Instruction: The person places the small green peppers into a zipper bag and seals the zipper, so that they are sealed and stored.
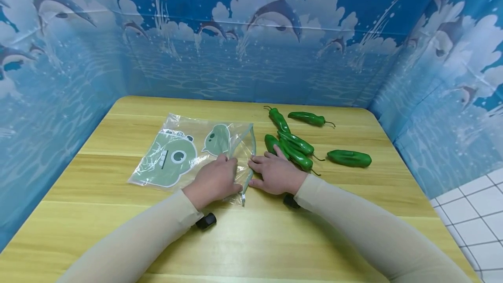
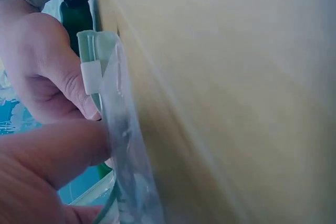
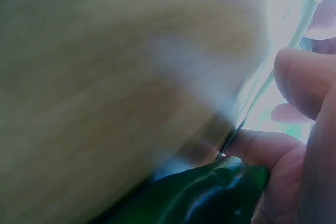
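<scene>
A clear slider zip bag point(image 1: 188, 121) with green cartoon prints lies flat, its zip edge toward the right. My left hand point(image 1: 214, 180) grips the film near the mouth, fingers curled; its thumb point(image 2: 68, 148) meets the zip strip close to the white slider point(image 2: 91, 77). The zip strips stand apart, so the mouth gapes. Across from it, my right hand point(image 1: 275, 174) rests palm down, fingers spread, its fingertips and thumb point(image 3: 296, 74) along the outer zip edge. One right finger reaches over a green pepper point(image 1: 270, 143) in a cluster; that pepper also fills the lower right wrist view.
More green peppers point(image 1: 296, 142) lie in the cluster right of the bag, with one point(image 1: 308, 118) farther back and another point(image 1: 349, 158) to the right. Dolphin-print curtains point(image 1: 251, 69) enclose the wooden table point(image 1: 118, 226). White tiles point(image 1: 479, 208) show at the right.
</scene>
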`<state>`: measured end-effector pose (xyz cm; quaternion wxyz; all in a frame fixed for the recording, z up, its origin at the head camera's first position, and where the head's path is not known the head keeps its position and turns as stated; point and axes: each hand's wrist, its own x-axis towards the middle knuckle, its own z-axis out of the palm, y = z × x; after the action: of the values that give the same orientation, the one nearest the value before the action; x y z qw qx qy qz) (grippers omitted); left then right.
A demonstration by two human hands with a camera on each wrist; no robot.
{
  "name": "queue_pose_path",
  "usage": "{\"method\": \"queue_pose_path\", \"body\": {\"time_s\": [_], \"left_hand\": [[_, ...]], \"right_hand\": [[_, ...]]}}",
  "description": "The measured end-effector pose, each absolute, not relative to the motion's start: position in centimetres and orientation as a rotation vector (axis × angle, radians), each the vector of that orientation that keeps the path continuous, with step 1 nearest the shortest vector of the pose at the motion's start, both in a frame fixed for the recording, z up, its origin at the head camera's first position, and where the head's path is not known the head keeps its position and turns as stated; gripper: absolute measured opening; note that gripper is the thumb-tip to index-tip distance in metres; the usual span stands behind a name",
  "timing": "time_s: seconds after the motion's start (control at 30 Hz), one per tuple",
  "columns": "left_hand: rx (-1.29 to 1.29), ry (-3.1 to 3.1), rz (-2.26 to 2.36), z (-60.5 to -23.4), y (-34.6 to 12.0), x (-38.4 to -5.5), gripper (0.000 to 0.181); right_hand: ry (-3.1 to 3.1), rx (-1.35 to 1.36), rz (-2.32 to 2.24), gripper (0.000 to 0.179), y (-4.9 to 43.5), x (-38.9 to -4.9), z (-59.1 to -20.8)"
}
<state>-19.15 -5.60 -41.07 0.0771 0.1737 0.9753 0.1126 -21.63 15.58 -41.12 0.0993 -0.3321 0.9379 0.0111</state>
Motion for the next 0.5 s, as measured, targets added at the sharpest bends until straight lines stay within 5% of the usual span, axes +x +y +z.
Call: {"method": "queue_pose_path", "body": {"time_s": [0.33, 0.5], "left_hand": [[0.567, 2.802, 0.459, -41.8, -5.5, -19.6, 0.086], [0.507, 2.747, 0.577, -42.3, -5.7, -20.0, 0.109]], "right_hand": [[2.764, -0.961, 0.046, 0.070, 15.6, -21.8, -41.2], [2.762, -0.960, 0.043, 0.070, 15.6, -21.8, -41.2]]}}
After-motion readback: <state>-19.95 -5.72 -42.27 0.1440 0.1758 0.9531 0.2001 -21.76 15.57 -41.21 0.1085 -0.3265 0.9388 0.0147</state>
